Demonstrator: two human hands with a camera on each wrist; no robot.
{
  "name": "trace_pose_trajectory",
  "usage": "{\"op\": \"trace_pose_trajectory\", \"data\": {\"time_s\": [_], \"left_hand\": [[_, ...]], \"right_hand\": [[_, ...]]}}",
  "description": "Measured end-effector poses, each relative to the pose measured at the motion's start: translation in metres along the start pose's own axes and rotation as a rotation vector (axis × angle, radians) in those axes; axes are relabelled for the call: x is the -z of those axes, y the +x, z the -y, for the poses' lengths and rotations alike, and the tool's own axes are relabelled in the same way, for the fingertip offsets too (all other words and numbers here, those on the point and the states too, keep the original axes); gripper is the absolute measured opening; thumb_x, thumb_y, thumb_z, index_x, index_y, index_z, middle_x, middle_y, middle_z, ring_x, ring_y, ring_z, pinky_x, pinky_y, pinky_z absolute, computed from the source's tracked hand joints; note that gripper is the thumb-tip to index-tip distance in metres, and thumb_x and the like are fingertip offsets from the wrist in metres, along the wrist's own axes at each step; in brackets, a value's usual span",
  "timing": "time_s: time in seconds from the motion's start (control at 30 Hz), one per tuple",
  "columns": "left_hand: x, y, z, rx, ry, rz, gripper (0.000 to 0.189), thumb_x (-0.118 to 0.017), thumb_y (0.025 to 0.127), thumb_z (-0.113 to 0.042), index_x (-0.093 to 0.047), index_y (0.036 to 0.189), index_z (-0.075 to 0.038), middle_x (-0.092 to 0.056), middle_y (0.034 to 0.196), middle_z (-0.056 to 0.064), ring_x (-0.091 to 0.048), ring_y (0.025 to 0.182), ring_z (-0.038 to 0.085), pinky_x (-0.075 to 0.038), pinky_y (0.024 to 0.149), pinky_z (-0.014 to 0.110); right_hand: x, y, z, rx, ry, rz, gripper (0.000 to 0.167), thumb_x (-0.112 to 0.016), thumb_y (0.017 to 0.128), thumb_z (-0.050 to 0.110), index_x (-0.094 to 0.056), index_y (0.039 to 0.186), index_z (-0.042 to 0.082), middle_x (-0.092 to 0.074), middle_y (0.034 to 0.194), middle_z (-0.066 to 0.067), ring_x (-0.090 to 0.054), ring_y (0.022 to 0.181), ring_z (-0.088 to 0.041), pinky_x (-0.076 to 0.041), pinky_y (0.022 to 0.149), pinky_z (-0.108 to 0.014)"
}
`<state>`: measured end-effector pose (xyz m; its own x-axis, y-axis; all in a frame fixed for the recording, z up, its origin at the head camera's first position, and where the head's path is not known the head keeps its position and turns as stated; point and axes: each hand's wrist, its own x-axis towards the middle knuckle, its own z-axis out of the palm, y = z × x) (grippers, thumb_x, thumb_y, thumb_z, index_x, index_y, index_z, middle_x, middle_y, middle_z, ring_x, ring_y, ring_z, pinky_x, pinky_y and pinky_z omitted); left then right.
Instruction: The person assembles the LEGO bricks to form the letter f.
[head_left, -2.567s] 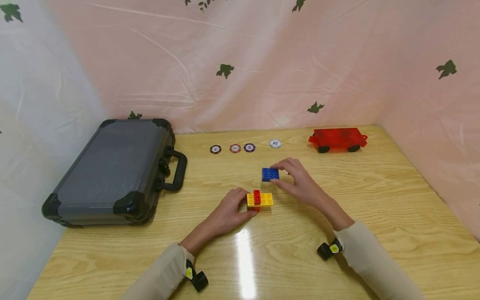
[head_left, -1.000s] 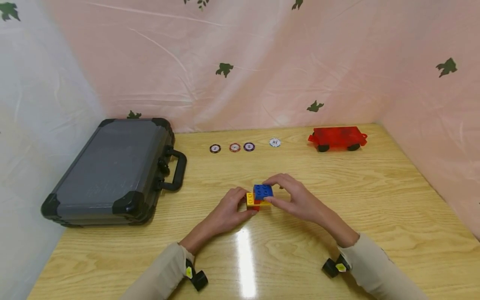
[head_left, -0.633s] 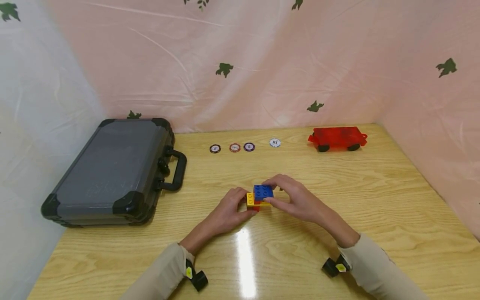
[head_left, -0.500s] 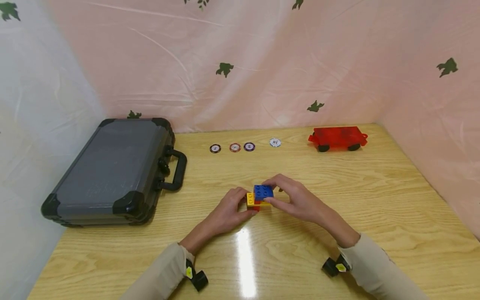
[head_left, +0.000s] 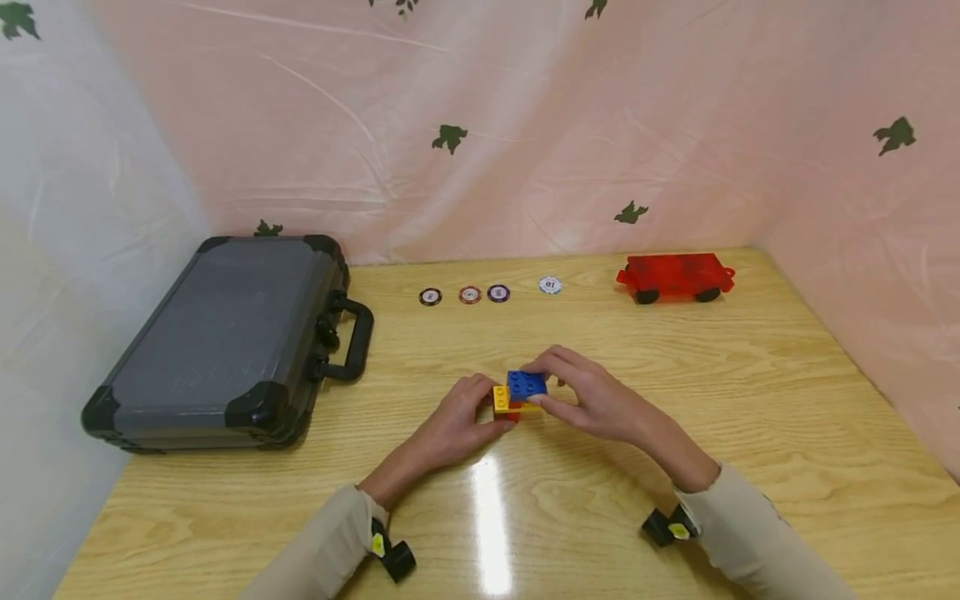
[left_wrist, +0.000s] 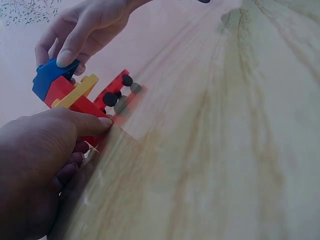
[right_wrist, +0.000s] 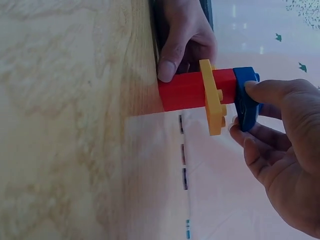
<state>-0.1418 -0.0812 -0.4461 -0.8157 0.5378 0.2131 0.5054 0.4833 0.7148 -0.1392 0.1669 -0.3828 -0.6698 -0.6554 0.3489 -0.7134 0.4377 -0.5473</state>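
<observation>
One grey carrying case (head_left: 225, 333) lies flat at the far left of the wooden counter (head_left: 750, 400), its handle towards the middle. Right of it, along the back edge, lie four poker chips (head_left: 469, 295) in a row, the fourth a little apart from the other three. At the centre stands one brick stack of three bricks: a red brick (right_wrist: 189, 90) at the bottom, a yellow plate (right_wrist: 212, 97) across it, and a blue brick (head_left: 527, 383) on top. Furthest right, by the back wall, stands one red toy wagon (head_left: 675, 277) on black wheels.

The left hand (head_left: 457, 421) grips the stack's left end, its fingers (right_wrist: 172, 55) curled against the red brick. The right hand (head_left: 592, 398) has its fingers (left_wrist: 70, 52) clamped on the blue brick, thumb on the near side and the others over the far side.

The head view shows all the things at once but hides most of the red brick under the blue. The right wrist view shows the three layers side on, with the blue brick seated against the yellow plate. The left wrist view shows the stack from low down, with the blurred wagon behind it; neither wrist view shows the chips clearly.
</observation>
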Motion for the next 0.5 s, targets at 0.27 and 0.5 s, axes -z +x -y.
{"op": "trace_pose_trajectory", "data": {"time_s": [0.27,0.5], "left_hand": [[0.0005,-0.0001,-0.0019,0.009,-0.004,0.006,0.032,-0.082,0.091,-0.019,-0.067,0.116,-0.006,-0.063,0.109,0.002,-0.054,0.102,0.021,-0.045,0.087,0.039],[0.0006,-0.0009,-0.0023,0.001,-0.005,0.001,0.034,-0.082,0.091,-0.019,-0.067,0.118,-0.005,-0.064,0.112,0.004,-0.056,0.106,0.022,-0.047,0.09,0.042]], "right_hand": [[0.0024,0.001,0.0031,-0.025,-0.009,0.035,0.03,-0.074,0.097,0.009,-0.065,0.125,0.002,-0.062,0.118,-0.006,-0.06,0.101,-0.018,-0.055,0.088,-0.048],[0.0017,0.0009,0.0018,-0.062,0.046,0.025,0.035,-0.077,0.094,0.008,-0.064,0.126,0.006,-0.062,0.116,-0.002,-0.059,0.102,-0.016,-0.055,0.088,-0.045]]}}
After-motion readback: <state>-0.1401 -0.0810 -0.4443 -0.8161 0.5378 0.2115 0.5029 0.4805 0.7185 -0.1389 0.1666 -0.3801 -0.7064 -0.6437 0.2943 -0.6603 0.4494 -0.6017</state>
